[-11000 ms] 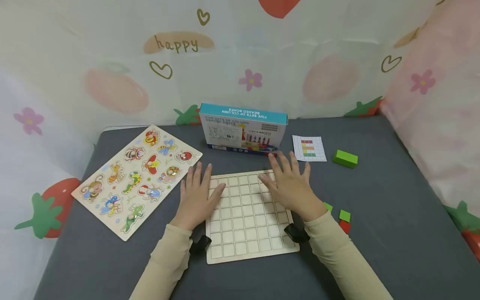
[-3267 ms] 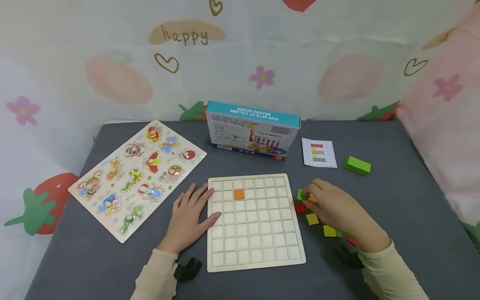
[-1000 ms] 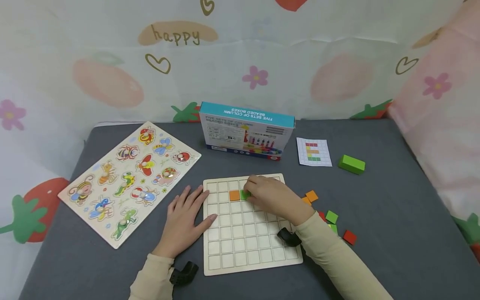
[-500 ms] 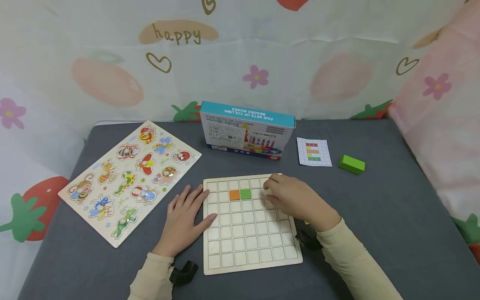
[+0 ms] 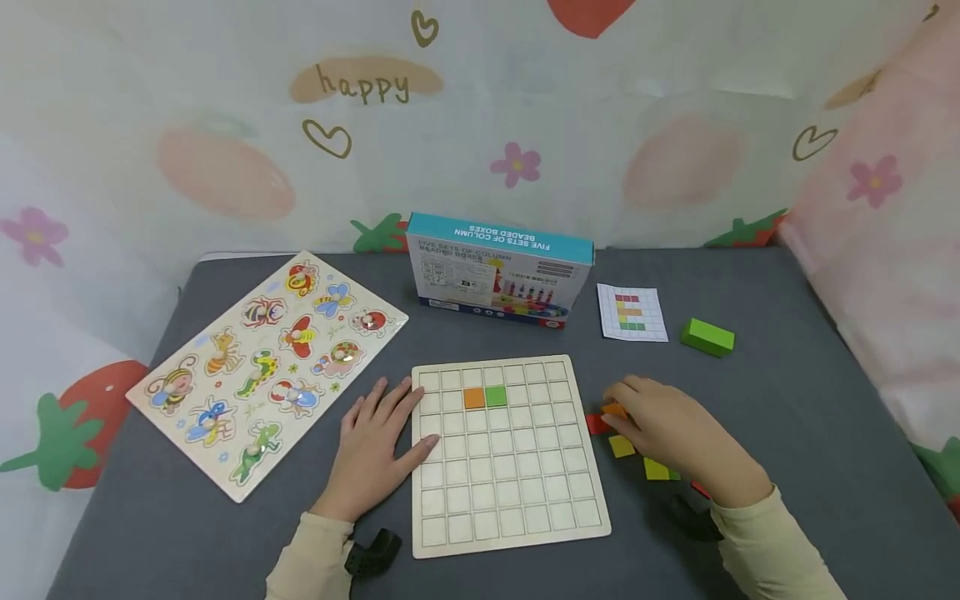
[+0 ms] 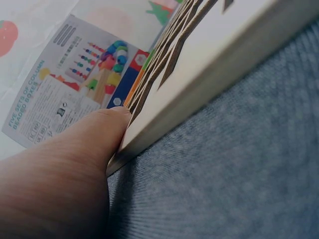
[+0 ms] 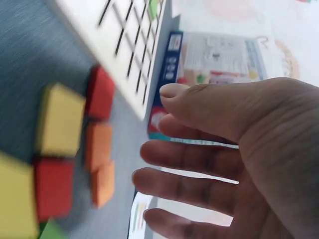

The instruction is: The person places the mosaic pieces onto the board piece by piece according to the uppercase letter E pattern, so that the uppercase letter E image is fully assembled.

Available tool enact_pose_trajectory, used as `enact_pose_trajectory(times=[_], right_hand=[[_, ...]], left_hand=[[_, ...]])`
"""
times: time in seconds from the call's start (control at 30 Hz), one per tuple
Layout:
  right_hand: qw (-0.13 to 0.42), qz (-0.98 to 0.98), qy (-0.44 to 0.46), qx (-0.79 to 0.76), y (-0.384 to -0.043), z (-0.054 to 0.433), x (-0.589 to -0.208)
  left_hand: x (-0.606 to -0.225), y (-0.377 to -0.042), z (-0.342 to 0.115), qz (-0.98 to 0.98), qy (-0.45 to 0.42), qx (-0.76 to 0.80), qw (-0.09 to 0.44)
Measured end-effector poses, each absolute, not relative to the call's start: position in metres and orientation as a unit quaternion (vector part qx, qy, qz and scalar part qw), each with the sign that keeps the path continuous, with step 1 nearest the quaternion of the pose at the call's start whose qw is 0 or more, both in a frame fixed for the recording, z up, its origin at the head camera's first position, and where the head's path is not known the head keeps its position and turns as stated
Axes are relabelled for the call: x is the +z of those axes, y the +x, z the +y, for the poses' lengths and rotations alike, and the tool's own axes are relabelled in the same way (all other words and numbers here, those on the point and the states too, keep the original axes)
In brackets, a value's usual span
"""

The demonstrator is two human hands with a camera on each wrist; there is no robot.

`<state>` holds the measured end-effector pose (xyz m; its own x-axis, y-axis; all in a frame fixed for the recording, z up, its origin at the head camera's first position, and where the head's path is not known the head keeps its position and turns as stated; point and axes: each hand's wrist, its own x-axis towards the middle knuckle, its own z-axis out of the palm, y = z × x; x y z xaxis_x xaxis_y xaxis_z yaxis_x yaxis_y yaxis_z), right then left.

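A green square tile (image 5: 496, 396) now sits in the wooden grid board (image 5: 510, 503), in the second row from its far edge, directly right of an orange square tile (image 5: 474, 398); a second ago the right hand (image 5: 678, 429) had its fingers on it. Since then that hand has let go and moved off to the loose tiles just beyond the board's right edge, among them a red tile (image 5: 597, 424) and a yellow tile (image 5: 622, 447). Its fingers are loosely extended, thumb well apart (the right wrist view shows nothing pinched between them). The left hand (image 5: 373, 458) has stayed at the board's left edge, fingers spread, gripping nothing, thumb resting on the rim. I judge the green placement finished: two squares are filled, and the other squares in view have no tile.
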<state>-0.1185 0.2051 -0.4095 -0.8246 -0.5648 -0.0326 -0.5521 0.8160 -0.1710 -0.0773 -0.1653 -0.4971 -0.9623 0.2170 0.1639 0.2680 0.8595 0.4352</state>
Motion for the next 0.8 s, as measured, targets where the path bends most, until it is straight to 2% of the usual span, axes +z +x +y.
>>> enact_pose_trajectory(times=[0.3,0.5,0.8], right_hand=[[0.068,0.964,-0.243,-0.085,-0.092,0.245,-0.413],[0.089,0.968,-0.214,-0.097,-0.089,0.259,-0.415],[0.069,0.964,-0.238,-0.093,-0.09,0.265,-0.422]], left_hand=[[-0.498,-0.076,-0.162,-0.963,-0.125,-0.234,0.054],[-0.497,-0.079,-0.161,-0.962,-0.13,-0.233,0.056],[-0.496,-0.076,-0.161,-0.962,-0.125,-0.237,0.05]])
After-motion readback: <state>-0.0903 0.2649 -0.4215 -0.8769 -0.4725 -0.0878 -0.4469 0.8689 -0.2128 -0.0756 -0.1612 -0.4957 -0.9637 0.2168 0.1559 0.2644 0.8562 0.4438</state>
